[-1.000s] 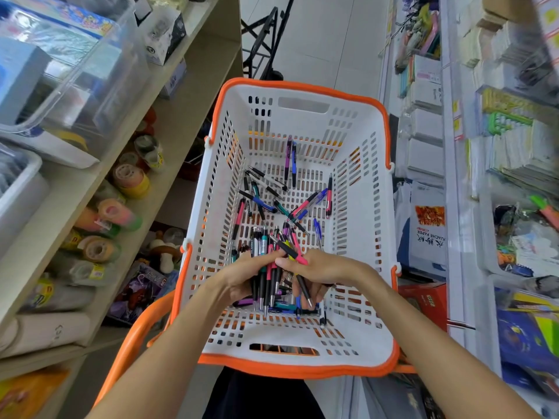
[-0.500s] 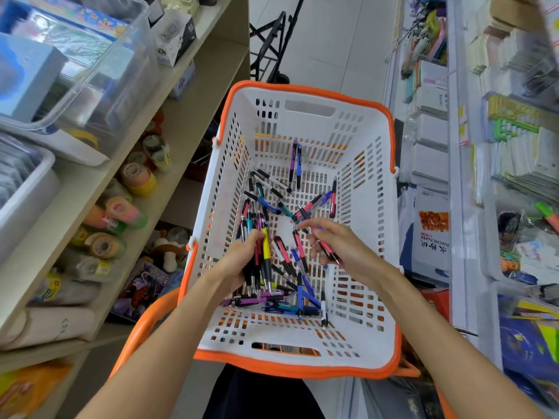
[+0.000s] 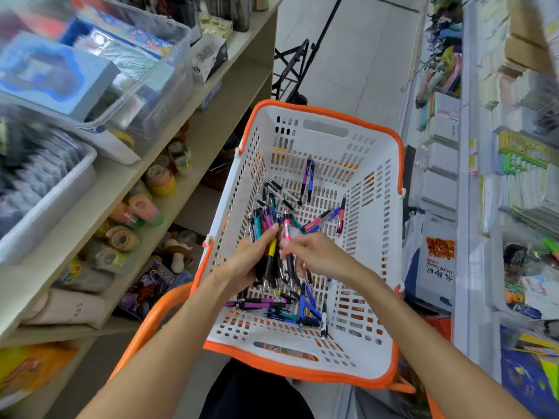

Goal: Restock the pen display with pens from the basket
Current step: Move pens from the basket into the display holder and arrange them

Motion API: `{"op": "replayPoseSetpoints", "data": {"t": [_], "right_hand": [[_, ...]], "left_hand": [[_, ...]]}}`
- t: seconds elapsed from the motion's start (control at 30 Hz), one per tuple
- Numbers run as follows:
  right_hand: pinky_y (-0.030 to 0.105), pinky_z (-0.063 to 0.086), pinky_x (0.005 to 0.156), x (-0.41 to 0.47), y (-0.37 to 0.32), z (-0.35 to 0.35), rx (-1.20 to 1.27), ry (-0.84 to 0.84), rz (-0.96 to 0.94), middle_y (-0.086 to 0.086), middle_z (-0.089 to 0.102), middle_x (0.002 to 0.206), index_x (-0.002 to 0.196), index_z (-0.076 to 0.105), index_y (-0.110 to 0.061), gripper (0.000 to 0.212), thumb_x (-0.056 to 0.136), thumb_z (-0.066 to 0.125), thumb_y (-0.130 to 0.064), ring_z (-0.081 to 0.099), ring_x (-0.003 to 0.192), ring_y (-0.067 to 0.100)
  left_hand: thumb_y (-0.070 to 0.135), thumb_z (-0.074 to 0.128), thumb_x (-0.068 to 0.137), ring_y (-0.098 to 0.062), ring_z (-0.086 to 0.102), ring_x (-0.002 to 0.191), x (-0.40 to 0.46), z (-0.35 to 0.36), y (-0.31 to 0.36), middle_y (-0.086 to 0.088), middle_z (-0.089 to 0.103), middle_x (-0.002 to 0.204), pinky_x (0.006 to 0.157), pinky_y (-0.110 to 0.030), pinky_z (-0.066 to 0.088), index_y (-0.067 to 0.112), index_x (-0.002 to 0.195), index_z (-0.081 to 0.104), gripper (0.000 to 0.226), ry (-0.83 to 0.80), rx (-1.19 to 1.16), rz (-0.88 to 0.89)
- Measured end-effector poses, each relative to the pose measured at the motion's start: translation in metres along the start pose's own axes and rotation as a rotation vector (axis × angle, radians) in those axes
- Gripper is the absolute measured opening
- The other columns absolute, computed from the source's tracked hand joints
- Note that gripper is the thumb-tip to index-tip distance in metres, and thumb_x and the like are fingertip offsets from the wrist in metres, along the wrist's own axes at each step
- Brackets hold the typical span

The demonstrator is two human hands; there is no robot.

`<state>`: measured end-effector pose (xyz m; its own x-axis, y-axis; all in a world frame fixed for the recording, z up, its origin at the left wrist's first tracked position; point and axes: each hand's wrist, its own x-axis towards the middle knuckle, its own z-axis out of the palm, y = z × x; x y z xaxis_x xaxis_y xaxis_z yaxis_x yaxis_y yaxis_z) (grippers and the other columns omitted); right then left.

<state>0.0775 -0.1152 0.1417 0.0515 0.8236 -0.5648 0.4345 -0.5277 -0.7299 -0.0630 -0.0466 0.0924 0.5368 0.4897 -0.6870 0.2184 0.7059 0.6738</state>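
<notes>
A white basket with an orange rim (image 3: pixel 375 300) sits in front of me, low in the aisle. Several loose pens (image 3: pixel 307 182) lie scattered across its slotted floor, more near the front (image 3: pixel 290 313). My left hand (image 3: pixel 245 267) grips a bunch of pens (image 3: pixel 266 228) upright, their tops fanned out above my fingers. My right hand (image 3: pixel 314 255) pinches a pink pen (image 3: pixel 287 234) and holds it against the bunch. No pen display is recognisable in view.
A beige shelf unit (image 3: pixel 211 128) on the left carries clear bins (image 3: pixel 127 71) and tape rolls (image 3: pixel 158 179). White racks of stationery and paper packs (image 3: pixel 438 252) line the right. A black folding frame (image 3: pixel 290 71) stands on the tiled floor beyond the basket.
My right hand left the bunch, picked a pink pen from the basket floor and brought it back to the bunch. My left hand lifted the bunch slightly higher.
</notes>
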Motion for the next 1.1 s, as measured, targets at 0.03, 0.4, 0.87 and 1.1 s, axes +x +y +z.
{"op": "replayPoseSetpoints", "data": {"t": [0.03, 0.4, 0.87, 1.1], "right_hand": [[0.018, 0.040, 0.061, 0.002, -0.006, 0.003, -0.084, 0.006, -0.037, 0.001, 0.064, 0.060, 0.091, 0.067, -0.018, 0.037, 0.100, 0.039, -0.040, 0.060, 0.058, 0.014], [0.029, 0.033, 0.056, 0.006, -0.093, 0.058, -0.549, -0.019, -0.283, 0.000, 0.042, 0.053, 0.057, 0.044, -0.019, 0.048, 0.093, 0.050, -0.050, 0.040, 0.049, 0.015], [0.027, 0.044, 0.057, -0.028, -0.235, 0.209, -0.336, -0.017, -0.490, -0.003, 0.057, 0.051, 0.073, 0.068, -0.018, 0.047, 0.096, 0.043, -0.050, 0.052, 0.046, 0.005], [0.036, 0.047, 0.093, -0.046, -0.309, 0.324, 0.105, -0.307, -0.237, 0.009, 0.057, 0.122, 0.135, 0.046, -0.006, 0.039, 0.102, 0.040, -0.028, 0.058, 0.113, 0.026]], "left_hand": [[0.047, 0.055, 0.090, -0.014, 0.062, 0.060, -0.004, 0.001, 0.002, -0.004, 0.062, 0.071, 0.059, -0.024, 0.051, 0.010, 0.085, 0.062, 0.039, 0.008, -0.007, 0.005], [0.044, 0.068, 0.084, -0.027, 0.070, 0.091, -0.088, -0.058, 0.011, -0.013, 0.073, 0.099, 0.087, -0.037, 0.056, 0.004, 0.103, 0.073, 0.045, 0.356, -0.260, 0.214], [0.022, 0.065, 0.089, -0.010, 0.060, 0.048, -0.267, -0.210, -0.021, 0.000, 0.064, 0.062, 0.047, -0.021, 0.052, 0.011, 0.081, 0.065, 0.014, 0.375, -0.588, 0.320], [0.022, 0.062, 0.091, 0.000, 0.047, 0.041, -0.360, -0.265, -0.040, 0.007, 0.053, 0.061, 0.036, -0.012, 0.041, 0.018, 0.082, 0.054, 0.013, 0.322, -0.535, 0.353]]}}
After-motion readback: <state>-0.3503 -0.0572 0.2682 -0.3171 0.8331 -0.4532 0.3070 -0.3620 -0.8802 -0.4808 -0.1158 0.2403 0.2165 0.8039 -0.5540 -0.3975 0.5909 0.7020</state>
